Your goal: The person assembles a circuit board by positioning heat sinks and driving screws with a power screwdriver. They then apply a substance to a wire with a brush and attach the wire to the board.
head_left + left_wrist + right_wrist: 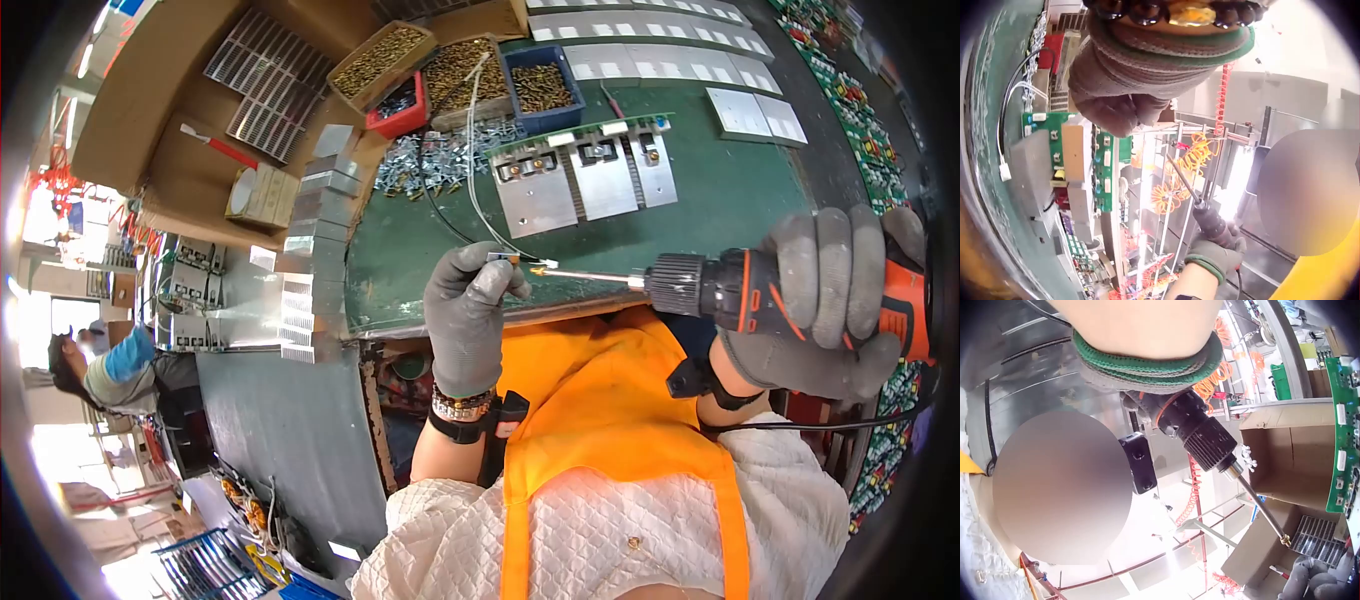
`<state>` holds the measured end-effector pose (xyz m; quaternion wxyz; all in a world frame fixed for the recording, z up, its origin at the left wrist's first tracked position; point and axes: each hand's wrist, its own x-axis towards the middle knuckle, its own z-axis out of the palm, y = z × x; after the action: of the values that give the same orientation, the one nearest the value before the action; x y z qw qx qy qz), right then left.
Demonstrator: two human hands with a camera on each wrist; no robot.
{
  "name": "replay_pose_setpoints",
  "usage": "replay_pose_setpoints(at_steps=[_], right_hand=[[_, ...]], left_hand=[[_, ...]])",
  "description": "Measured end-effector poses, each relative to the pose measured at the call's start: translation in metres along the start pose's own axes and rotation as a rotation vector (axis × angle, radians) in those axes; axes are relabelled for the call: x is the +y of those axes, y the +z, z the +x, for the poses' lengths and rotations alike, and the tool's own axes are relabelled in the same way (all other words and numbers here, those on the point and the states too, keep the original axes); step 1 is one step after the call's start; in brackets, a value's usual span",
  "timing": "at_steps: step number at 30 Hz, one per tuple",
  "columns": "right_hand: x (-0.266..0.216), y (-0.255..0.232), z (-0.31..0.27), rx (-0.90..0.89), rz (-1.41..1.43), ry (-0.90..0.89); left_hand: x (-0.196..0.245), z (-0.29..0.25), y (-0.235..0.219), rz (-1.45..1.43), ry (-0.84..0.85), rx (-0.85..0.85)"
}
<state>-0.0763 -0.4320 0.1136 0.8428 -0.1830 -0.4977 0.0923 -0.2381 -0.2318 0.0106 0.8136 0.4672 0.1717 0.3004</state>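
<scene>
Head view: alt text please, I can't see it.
A gloved right hand grips an orange-and-black power driver, its bit pointing toward a small part pinched in the gloved left hand, near the edge of a green workbench. Beyond are metal plates and a blue bin of brass-coloured pieces.

Ok so your grey-gloved, green-cuffed left hand (466, 325) has its thumb and fingertips in a pinch, while your matching grey-gloved right hand (832, 285) is curled in a full grip, 2 wrists apart.
</scene>
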Motion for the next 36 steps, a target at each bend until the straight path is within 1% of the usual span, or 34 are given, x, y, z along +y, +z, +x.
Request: replay_pose_setpoints(at_steps=[1,3,5,6,8,11,13,16,18,20,21,23,25,27,28,29,30,31,33,35,36], right_hand=[[0.000,-0.002,0.001,-0.045,-0.006,0.017],[0.003,0.000,-0.002,-0.032,-0.029,-0.008],[0.005,0.001,-0.002,-0.022,-0.046,-0.036],[0.005,0.001,-0.001,-0.035,-0.047,-0.031],[0.005,0.001,-0.001,-0.048,-0.047,-0.025],[0.008,0.006,-0.002,-0.023,-0.064,-0.020],[0.011,0.010,-0.003,0.013,-0.084,-0.052],[0.013,0.009,-0.005,-0.003,-0.092,-0.086],[0.011,0.014,-0.006,0.010,-0.123,-0.072],[0.008,0.019,-0.005,0.022,-0.151,-0.060],[0.008,0.021,-0.005,0.007,-0.168,-0.054],[0.009,0.025,-0.005,-0.012,-0.184,-0.052],[0.014,0.032,-0.005,0.055,-0.202,-0.112],[0.018,0.030,-0.004,0.046,-0.174,-0.141],[0.017,0.026,-0.002,0.006,-0.169,-0.138],[0.016,0.023,0.000,-0.033,-0.163,-0.137],[0.012,0.023,-0.002,0.050,-0.139,-0.142],[0.007,0.021,-0.003,0.133,-0.116,-0.145],[-0.013,-0.003,-0.002,0.072,-0.083,-0.106],[-0.019,-0.007,-0.002,0.171,-0.049,-0.124],[-0.022,-0.008,-0.002,0.165,-0.050,-0.128]], left_hand=[[-0.002,-0.003,0.005,-0.022,-0.012,0.016],[-0.006,-0.006,0.010,-0.014,-0.002,0.030],[-0.005,-0.008,0.014,0.013,-0.062,0.040],[-0.006,-0.008,0.015,0.013,-0.061,0.039],[-0.010,-0.008,0.015,-0.013,0.018,-0.023],[-0.011,-0.009,0.018,-0.083,0.031,-0.004],[-0.012,-0.010,0.018,-0.106,0.036,-0.006],[-0.013,-0.011,0.018,-0.132,0.050,-0.007],[-0.015,-0.013,0.020,-0.134,0.060,-0.009],[-0.019,-0.014,0.026,-0.054,0.162,0.069],[-0.021,-0.014,0.027,-0.055,0.167,0.068],[-0.026,-0.014,0.029,-0.074,0.233,0.048],[-0.026,-0.015,0.033,-0.080,0.222,0.062],[-0.026,-0.015,0.035,-0.106,0.179,0.090],[-0.023,-0.015,0.035,-0.106,0.184,0.089],[-0.017,-0.015,0.036,-0.053,0.144,0.057],[-0.010,-0.013,0.037,0.000,0.103,0.023],[-0.001,-0.007,0.035,0.001,0.108,0.020],[0.025,0.020,0.027,0.384,0.351,-0.048],[0.044,0.069,0.014,0.649,0.459,0.017],[0.049,0.101,0.009,0.744,0.469,-0.010]])
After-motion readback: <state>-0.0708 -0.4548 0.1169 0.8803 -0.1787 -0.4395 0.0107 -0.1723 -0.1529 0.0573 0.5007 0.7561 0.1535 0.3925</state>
